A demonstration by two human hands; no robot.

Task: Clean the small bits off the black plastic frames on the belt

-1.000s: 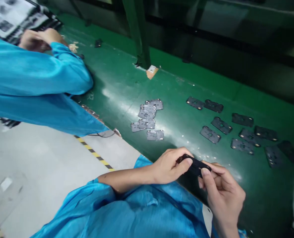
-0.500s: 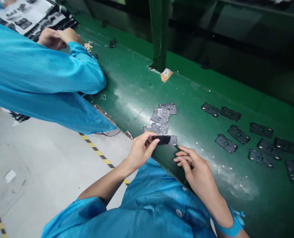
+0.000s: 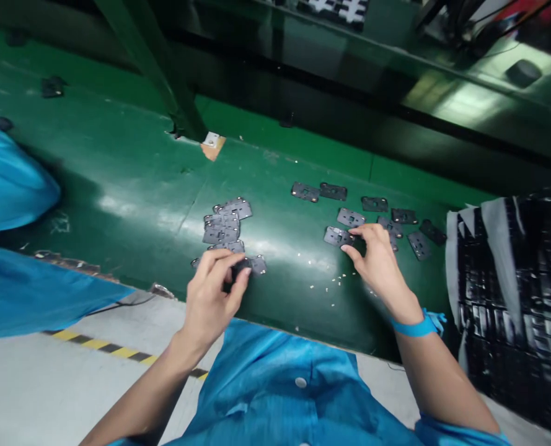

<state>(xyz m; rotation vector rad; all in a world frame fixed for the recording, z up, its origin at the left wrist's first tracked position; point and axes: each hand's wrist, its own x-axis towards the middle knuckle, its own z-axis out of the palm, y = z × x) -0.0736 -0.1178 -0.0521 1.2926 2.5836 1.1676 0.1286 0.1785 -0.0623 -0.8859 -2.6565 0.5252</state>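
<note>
My left hand (image 3: 214,286) is closed, thumb and fingers pinching a small black plastic plate (image 3: 257,264) near the table's front edge. Its fingers cover the left half of that plate. Just behind it lies an overlapping group of similar dark plates (image 3: 222,229) with cut-outs and small shiny corner spots. Over to the right, my right hand (image 3: 372,257) has thumb and forefinger closed on the right end of another black plastic plate (image 3: 335,236), which rests on the green table. Several more loose plates (image 3: 351,217) lie behind and beside this hand.
The green table (image 3: 275,297) bears small pale crumbs near my right hand. A green post (image 3: 163,68) rises at its back edge. At the right stands a stack wrapped in black film (image 3: 489,297). A co-worker's blue sleeve (image 3: 10,179) reaches in at the left.
My view has swung right. My right hand has moved from beside the left-hand plate to a plate in the loose group on the right. My left hand still holds its plate, now lower by the pile.
</note>
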